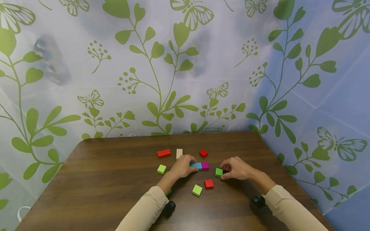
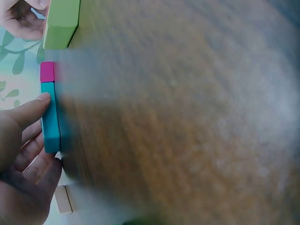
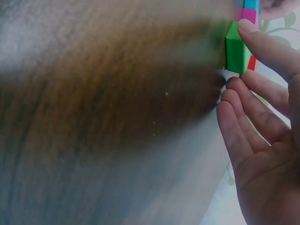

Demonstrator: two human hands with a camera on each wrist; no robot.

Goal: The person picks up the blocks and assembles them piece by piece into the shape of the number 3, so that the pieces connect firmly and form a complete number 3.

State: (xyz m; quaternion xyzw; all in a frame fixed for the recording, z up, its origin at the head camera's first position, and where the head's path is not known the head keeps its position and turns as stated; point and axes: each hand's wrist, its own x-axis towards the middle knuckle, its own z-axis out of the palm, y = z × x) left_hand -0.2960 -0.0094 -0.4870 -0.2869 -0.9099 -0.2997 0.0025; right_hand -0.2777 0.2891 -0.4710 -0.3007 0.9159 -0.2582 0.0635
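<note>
In the head view, the left hand (image 1: 182, 166) pinches a glossy blue oblong block (image 1: 197, 166) at its 3 o'clock, a magenta square-faced block (image 1: 205, 166) touching the blue one's far end; the right hand (image 1: 238, 168) pinches a green square-faced block (image 1: 218, 172) at its 9 o'clock

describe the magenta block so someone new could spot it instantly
On the brown table, find the left hand, which holds the blue block. Touching the blue block's end nearer the right hand is the magenta block. It is shorter than the blue block and the only purplish-pink piece in sight.
</note>
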